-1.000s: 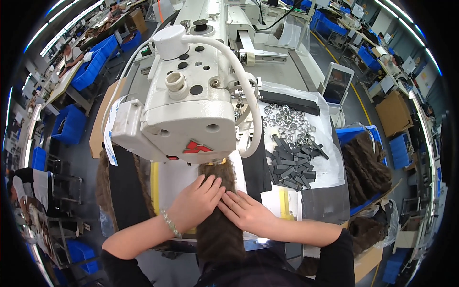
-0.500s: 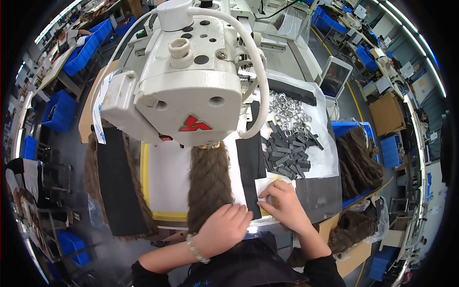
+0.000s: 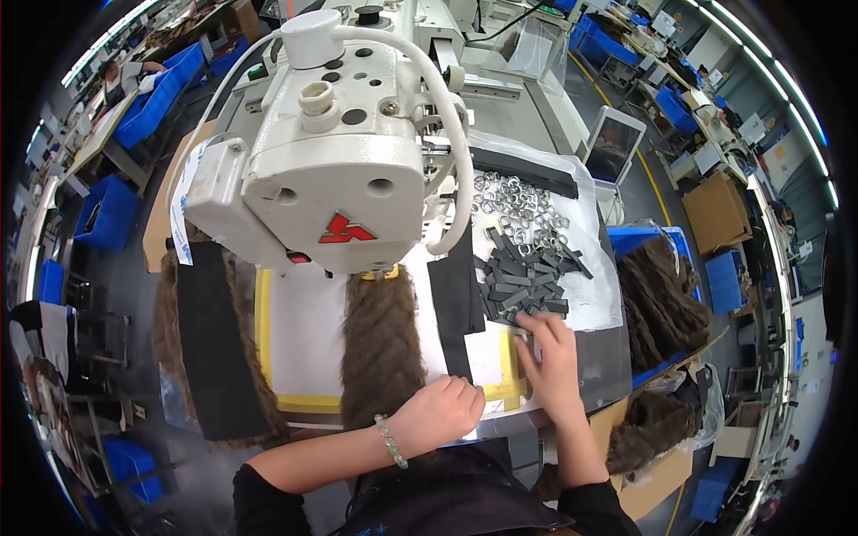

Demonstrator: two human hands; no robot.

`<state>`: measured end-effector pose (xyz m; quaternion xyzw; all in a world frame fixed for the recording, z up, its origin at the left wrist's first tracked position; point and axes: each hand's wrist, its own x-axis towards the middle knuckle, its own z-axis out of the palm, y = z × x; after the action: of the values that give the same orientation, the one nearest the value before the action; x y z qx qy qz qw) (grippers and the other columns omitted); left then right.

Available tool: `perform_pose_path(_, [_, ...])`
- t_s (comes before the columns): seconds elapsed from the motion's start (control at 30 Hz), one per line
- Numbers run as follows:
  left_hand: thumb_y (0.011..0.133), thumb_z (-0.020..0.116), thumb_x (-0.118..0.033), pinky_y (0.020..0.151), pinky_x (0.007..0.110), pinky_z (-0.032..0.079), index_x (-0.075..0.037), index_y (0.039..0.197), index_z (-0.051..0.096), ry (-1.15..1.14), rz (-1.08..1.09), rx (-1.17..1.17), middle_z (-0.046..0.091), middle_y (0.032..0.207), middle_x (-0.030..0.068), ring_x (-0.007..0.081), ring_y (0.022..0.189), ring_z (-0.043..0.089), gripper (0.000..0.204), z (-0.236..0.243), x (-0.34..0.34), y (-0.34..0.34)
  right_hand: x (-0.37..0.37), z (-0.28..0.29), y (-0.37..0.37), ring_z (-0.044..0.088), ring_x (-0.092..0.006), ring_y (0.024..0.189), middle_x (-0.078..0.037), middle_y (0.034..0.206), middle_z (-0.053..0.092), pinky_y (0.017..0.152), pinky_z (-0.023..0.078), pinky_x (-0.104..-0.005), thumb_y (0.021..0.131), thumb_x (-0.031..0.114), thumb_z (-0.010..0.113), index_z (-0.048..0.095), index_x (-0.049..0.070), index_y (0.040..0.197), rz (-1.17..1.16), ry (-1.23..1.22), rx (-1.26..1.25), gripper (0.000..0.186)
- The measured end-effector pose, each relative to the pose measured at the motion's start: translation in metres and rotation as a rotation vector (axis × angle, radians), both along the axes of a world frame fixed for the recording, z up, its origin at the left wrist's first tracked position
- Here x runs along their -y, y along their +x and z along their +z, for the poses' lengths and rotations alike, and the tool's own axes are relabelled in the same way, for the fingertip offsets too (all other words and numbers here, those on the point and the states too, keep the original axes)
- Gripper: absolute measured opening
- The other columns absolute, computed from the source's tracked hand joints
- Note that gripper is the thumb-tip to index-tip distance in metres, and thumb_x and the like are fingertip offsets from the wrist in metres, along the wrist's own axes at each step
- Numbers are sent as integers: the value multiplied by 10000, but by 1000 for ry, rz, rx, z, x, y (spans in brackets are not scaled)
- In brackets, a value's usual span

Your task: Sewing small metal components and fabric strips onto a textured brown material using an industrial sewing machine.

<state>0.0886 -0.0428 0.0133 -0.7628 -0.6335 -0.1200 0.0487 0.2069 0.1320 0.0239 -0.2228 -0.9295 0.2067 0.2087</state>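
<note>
My left hand (image 3: 444,409) is closed in a loose fist at the table's front edge, by the lower end of a long black strip (image 3: 454,344). What its fingers hold, if anything, is hidden. My right hand (image 3: 552,364) reaches to the near edge of a pile of short black strips (image 3: 527,277); thumb and forefinger are apart, with the fingertips at the pile. A brown fur strip (image 3: 380,344) runs from under the white sewing machine head (image 3: 344,179) toward my left forearm, which covers its near end.
Metal rings (image 3: 523,207) lie on white sheeting (image 3: 590,259) behind the short strips. On the left hangs a black-backed fur piece (image 3: 210,344). Yellow tape (image 3: 308,402) borders the white work surface. To the right, a blue bin (image 3: 684,246) holds brown fur (image 3: 666,295).
My right hand has moved away from the long black strip, up to the pile of short strips. My left hand has shifted right to the long strip's lower end. The view has shifted slightly.
</note>
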Motion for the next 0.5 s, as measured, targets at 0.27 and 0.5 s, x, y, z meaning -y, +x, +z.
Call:
perform_pose_path(0.27, [756,602,-109,697,257,464,-24,1065,647,-65,-58,136,609,793,24,153,710,594,324,8,-4,-15,-44,1,-27,557,-234,928,-45,999,575,790,402,-368,749,64,707,632,83,972,111,217,112,236])
perform_pose_path(0.5, [767,596,-100,688,264,476,-38,1087,657,-32,-6,236,659,856,34,154,725,631,332,15,3,-29,-57,27,-34,561,-255,897,-54,913,595,819,394,-367,725,32,718,613,68,850,176,152,172,167])
